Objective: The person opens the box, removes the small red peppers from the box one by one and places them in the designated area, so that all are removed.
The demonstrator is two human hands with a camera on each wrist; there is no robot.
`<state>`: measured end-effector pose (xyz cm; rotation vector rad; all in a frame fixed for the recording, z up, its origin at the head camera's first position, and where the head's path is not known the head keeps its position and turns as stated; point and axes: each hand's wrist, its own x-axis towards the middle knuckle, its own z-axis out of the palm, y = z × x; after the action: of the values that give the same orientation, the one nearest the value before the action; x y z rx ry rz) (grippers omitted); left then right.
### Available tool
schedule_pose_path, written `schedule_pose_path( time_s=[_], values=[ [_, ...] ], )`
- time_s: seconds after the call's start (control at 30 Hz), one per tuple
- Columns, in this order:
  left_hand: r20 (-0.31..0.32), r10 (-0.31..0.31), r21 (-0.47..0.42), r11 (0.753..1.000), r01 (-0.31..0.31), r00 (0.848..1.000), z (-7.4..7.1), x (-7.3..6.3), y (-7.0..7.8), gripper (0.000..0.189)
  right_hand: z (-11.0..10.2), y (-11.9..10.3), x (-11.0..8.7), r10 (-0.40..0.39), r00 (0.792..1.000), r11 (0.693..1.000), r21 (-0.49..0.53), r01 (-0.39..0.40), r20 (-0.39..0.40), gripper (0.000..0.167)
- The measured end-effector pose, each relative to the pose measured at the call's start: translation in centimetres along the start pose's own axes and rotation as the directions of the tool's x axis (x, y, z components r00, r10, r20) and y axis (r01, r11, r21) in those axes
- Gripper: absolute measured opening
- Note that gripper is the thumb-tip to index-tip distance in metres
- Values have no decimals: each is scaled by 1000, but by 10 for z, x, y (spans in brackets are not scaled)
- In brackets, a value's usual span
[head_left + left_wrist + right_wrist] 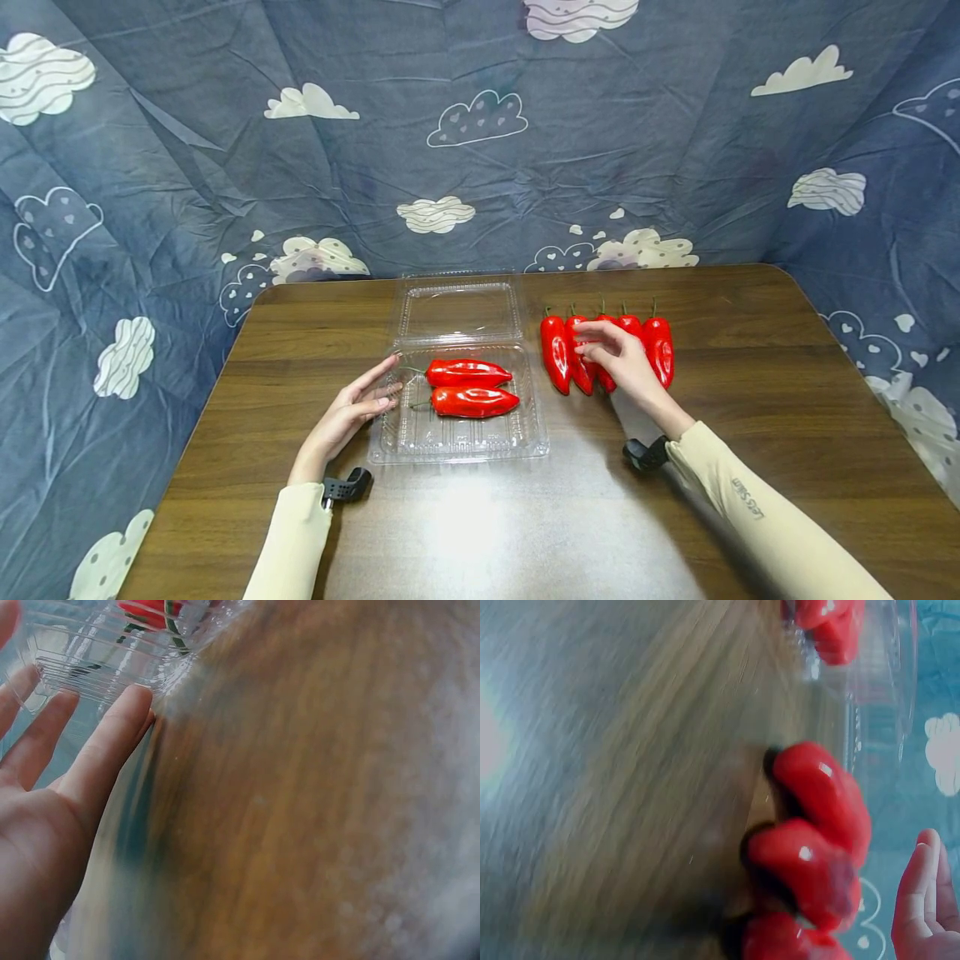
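the left hand [348, 421], fingers extended, touches the clear container [498, 440] holding two red peppers [474, 402]; the right hand [622, 358], grasping nothing, hovers over five more peppers [555, 354] on the table [750, 367].

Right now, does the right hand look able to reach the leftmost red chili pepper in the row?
Probably yes: the right hand appears empty and is close to the leftmost red chili pepper, and nothing visible covers that pepper.
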<state>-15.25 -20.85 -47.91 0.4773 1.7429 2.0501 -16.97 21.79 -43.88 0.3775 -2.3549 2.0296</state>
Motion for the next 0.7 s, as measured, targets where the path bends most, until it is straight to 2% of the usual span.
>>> schedule_pose_path(
  time_s=[0.3, 0.7],
  values=[
    [-2, 12, -11, 1000, -12, 1000, 0, -1, 0, 63, 19, -5, 4, -21, 998, 998, 54, 18, 57, 32],
    [1, 13, -12, 1000, -13, 1000, 0, 0, -1, 63, 38, -9, 7, -29, 992, 997, 76, 19, 124, 32]
  ],
)
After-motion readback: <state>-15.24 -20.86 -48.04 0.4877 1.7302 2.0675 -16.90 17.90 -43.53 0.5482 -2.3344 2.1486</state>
